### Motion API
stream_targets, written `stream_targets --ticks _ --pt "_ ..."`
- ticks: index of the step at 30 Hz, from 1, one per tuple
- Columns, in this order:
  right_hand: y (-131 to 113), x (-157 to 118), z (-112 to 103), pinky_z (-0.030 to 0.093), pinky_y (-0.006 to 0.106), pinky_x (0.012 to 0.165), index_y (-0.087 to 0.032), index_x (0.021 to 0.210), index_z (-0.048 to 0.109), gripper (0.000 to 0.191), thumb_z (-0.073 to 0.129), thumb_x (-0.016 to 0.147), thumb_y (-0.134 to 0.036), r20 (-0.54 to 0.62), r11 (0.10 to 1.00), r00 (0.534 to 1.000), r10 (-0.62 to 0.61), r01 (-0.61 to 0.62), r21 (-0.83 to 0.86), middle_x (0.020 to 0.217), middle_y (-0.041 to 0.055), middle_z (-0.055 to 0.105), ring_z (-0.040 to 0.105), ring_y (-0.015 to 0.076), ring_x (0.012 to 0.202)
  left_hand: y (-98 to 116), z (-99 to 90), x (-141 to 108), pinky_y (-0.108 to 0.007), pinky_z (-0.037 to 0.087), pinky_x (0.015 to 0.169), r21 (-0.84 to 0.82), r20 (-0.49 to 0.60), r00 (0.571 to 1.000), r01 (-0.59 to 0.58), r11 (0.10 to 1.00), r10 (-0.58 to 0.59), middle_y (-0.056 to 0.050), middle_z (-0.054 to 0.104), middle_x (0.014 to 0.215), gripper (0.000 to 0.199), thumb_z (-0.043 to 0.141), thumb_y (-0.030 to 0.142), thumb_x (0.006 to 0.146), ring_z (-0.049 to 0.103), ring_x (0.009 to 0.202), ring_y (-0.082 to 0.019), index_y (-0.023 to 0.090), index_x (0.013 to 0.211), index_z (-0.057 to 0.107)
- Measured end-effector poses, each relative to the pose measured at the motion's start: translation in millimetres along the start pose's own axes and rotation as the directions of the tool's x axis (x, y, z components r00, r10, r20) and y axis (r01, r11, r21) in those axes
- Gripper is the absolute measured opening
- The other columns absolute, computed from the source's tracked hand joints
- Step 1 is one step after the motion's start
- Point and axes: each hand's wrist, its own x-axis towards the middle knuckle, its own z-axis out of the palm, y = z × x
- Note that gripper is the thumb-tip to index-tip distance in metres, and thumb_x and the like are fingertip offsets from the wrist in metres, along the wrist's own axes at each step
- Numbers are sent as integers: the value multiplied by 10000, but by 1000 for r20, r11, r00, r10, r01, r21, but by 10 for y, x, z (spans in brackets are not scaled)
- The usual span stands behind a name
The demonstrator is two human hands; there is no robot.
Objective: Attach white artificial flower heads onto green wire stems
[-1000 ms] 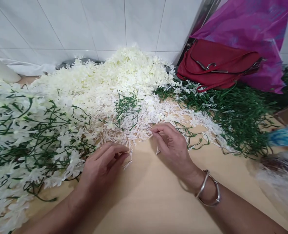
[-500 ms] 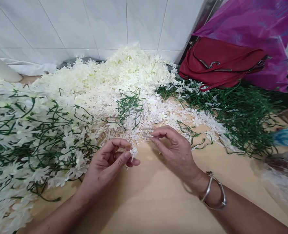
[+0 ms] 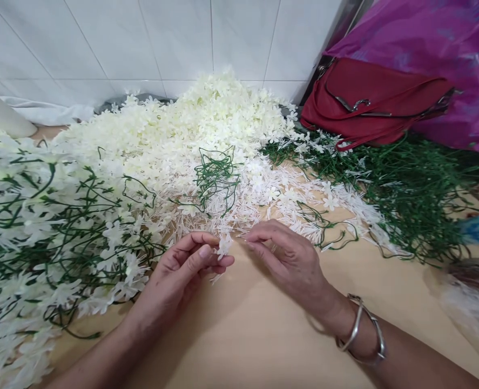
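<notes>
Between the thumb and fingers of my left hand (image 3: 186, 265) is a small white artificial flower (image 3: 224, 246), with thin white strands below it. My right hand (image 3: 290, 259) is pinched just to the right of the flower, apart from it; whatever its fingertips hold is too small to make out. Beyond both hands spreads a heap of loose white artificial flowers (image 3: 207, 119). Thin white stamens (image 3: 239, 205) lie along its near edge, and a small bundle of green stems (image 3: 217, 173) rests on top.
Flowers joined to green stems (image 3: 81, 216) are piled at left. A mass of green stems (image 3: 413, 189) lies at right, below a red handbag (image 3: 377, 102) and a purple plastic bag (image 3: 417, 43). A clear plastic bag (image 3: 474, 308) sits at the right edge. White tiles line the back.
The flower in my left hand has turned, its petals now spread more to view. My right hand has come slightly closer to it and lower. The view has shifted a little.
</notes>
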Motion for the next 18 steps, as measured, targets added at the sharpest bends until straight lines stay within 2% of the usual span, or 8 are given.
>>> stream_targets --ticks 2,5,10,14,18 --pt "25 -4 11 617 339 773 -274 1010 759 164 658 987 -146 28 999 999 38 -39 35 900 26 765 724 177 844 -7 6 12 -193 625 843 5 -11 1000 -7 1000 7 22 771 887 240 916 336 821 800 857 -128 245 990 772" --pt "51 -9 13 619 359 808 -286 1058 782 217 637 990 -140 51 995 995 84 -86 47 985 46 777 733 194 911 -26 16 33 -150 600 788 49 -17 1000 -17 999 18 28 770 825 294 967 279 750 778 794 -97 221 943 753" --pt "9 -29 5 599 351 825 -291 1048 800 237 649 984 -120 3 992 994 106 -106 65 1010 46 739 712 188 953 -55 9 36 -164 579 803 97 -50 997 -57 994 62 17 782 825 261 913 337 825 774 824 -103 214 951 720" --pt "-124 -43 25 569 335 801 -271 961 742 182 729 924 -93 -58 978 988 143 -132 164 914 12 715 686 174 889 -45 50 10 -185 581 826 172 -104 991 -62 983 80 12 791 824 263 895 362 842 790 872 -129 207 946 710" --pt "-250 -70 69 553 319 751 -256 904 674 184 740 899 -84 -42 961 987 158 -144 237 849 -8 687 669 161 810 -44 104 -3 -173 574 768 234 -77 991 -85 969 105 5 798 840 242 878 376 855 771 848 -122 207 913 714"
